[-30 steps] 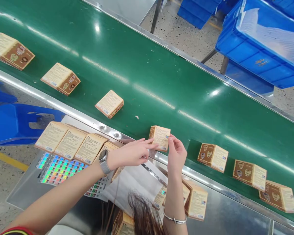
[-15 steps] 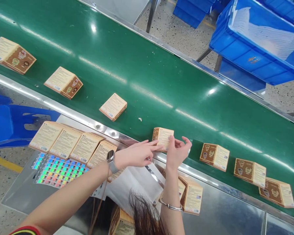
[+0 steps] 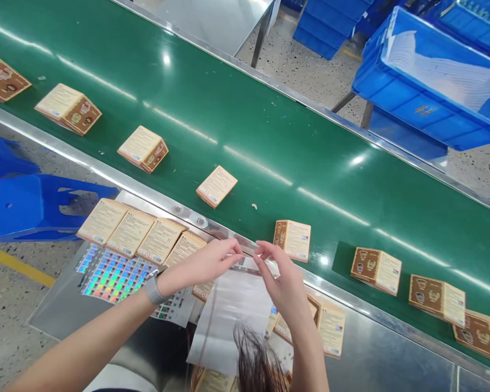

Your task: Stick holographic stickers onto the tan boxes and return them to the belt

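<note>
My left hand [image 3: 220,258] is closed in a pinch over the near rim of the green conveyor belt. Facing it, my right hand [image 3: 281,275] pinches thumb against fingers, a small gap from the left fingertips. A narrow strip [image 3: 247,265] shows between and below the fingertips; whether either hand grips it is unclear. Just beyond my right hand, a small tan-and-brown printed box [image 3: 297,240] rests on the belt, a small coloured sticker [image 3: 305,238] on its pale face. White sheet paper [image 3: 232,310] lies below my hands. Shiny rainbow sticker sheets [image 3: 118,277] lie left of it.
The green conveyor belt [image 3: 212,98] runs diagonally, carrying several similar boxes [image 3: 217,186]. More boxes [image 3: 130,233] stand in a row on the metal table [image 3: 375,332], others by my right forearm. A blue bin [image 3: 416,87] of white sheets stands beyond; a blue stool [image 3: 20,207] is left.
Both hands have left the box on the belt and come together nearer me. That box now shows its sticker uncovered. The boxes and belt surroundings appear shifted rightward in view.
</note>
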### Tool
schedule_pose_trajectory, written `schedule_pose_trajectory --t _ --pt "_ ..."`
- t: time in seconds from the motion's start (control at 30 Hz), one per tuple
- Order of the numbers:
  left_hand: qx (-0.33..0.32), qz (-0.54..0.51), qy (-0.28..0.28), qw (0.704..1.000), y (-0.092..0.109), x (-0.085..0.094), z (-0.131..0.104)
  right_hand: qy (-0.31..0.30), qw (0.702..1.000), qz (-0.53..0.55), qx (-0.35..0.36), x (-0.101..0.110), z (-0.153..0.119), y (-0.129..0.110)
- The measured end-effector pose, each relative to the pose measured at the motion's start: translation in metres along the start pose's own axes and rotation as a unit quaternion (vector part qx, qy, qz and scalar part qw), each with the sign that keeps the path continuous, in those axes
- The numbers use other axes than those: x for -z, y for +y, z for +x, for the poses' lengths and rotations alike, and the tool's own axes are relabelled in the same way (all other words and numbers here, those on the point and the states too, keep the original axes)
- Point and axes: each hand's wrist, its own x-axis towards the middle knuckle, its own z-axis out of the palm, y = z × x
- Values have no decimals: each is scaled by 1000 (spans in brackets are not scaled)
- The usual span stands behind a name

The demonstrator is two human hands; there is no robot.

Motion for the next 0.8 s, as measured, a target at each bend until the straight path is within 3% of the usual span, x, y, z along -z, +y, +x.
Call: schedule_pose_trajectory --t 0.13,0.4,0.6,0.73,0.8 --pt "-4 -17 32 999 -2 1 -14 -54 998 16 14 -4 1 -6" --pt "-26 -33 61 997 -2 9 -35 -59 989 -79 107 -5 0 -22" --pt "-9 -55 113 992 -7 11 -42 71 960 -181 204 -28 -2 -35" --pt "-4 -60 142 988 -7 16 -41 134 960 -149 193 -45 -3 -42" --pt "-4 -59 149 987 -11 22 -38 137 978 -67 139 -50 2 -43"
